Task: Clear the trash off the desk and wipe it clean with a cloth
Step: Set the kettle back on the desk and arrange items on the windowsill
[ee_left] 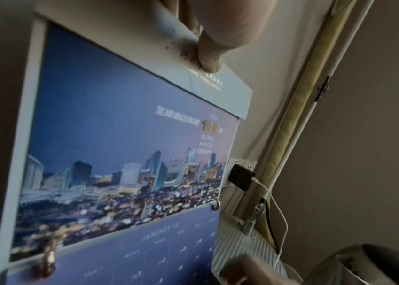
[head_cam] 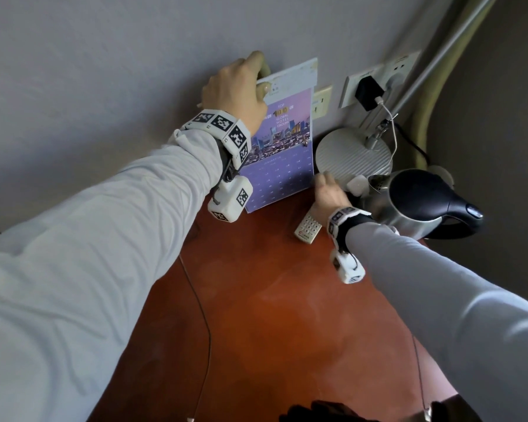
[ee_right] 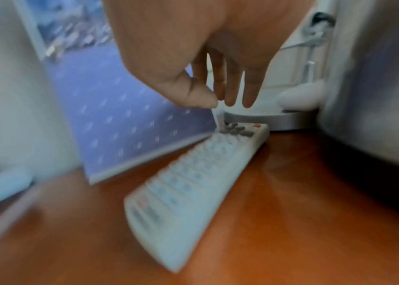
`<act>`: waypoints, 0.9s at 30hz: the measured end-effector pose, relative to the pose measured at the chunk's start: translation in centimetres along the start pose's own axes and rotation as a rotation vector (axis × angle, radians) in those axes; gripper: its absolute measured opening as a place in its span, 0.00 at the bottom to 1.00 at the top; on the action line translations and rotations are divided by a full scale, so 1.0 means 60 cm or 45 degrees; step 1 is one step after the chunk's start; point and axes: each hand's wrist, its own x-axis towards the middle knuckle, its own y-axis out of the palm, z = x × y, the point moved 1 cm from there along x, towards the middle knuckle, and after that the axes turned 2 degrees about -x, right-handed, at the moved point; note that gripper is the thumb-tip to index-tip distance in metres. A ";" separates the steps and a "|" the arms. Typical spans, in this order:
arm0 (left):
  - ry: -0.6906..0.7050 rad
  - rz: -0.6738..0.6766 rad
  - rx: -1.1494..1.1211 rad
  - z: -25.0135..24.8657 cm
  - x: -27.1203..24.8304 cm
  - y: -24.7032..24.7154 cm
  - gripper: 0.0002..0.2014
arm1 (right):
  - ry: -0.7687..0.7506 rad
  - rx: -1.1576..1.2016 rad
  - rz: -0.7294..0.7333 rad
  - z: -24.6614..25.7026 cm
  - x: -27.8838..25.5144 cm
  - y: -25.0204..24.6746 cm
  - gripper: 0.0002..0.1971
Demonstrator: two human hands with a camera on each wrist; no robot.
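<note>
A purple calendar (head_cam: 282, 153) with a city photo stands upright on the red-brown desk (head_cam: 272, 315), at its far edge against the wall. My left hand (head_cam: 261, 76) grips its top edge, with the thumb (ee_left: 215, 48) on the front and the fingers behind. My right hand (head_cam: 325, 181) hovers over the far end of a white remote (head_cam: 308, 231) that lies flat on the desk. In the right wrist view this hand (ee_right: 225, 96) hangs with its fingers straight down and holds nothing above the remote (ee_right: 188, 173). No cloth is plainly visible.
A steel kettle (head_cam: 415, 202) with a black handle stands at the right, close to my right wrist. Behind it is a ribbed white lamp base (head_cam: 351, 156) with a small white object (head_cam: 356, 184) on it. A black charger (head_cam: 368, 92) sits in the wall socket. A thin cable (head_cam: 201, 315) crosses the desk.
</note>
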 end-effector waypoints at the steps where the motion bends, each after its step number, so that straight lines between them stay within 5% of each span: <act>1: 0.006 0.005 0.000 -0.001 -0.001 -0.001 0.06 | 0.112 0.130 -0.049 0.006 0.003 -0.011 0.33; 5: 0.010 0.017 -0.038 0.000 -0.005 -0.002 0.06 | 0.376 0.538 -0.085 0.026 0.013 -0.035 0.44; 9: -0.060 0.013 -0.129 0.012 0.001 -0.006 0.09 | 0.413 0.774 -0.031 0.039 0.034 -0.060 0.42; 16: 0.006 -0.014 -0.168 0.036 -0.019 -0.014 0.18 | 0.414 0.805 -0.017 0.055 0.062 -0.064 0.32; 19: 0.069 -0.219 -0.253 0.051 -0.043 0.002 0.18 | 0.430 0.762 -0.016 0.053 0.062 -0.066 0.30; 23: -0.203 -0.542 -0.581 0.068 -0.084 0.031 0.21 | 0.445 0.713 -0.045 0.049 0.057 -0.064 0.28; 27: -0.612 -0.455 -0.934 0.073 -0.117 0.061 0.31 | 0.432 0.730 -0.083 0.047 0.050 -0.057 0.31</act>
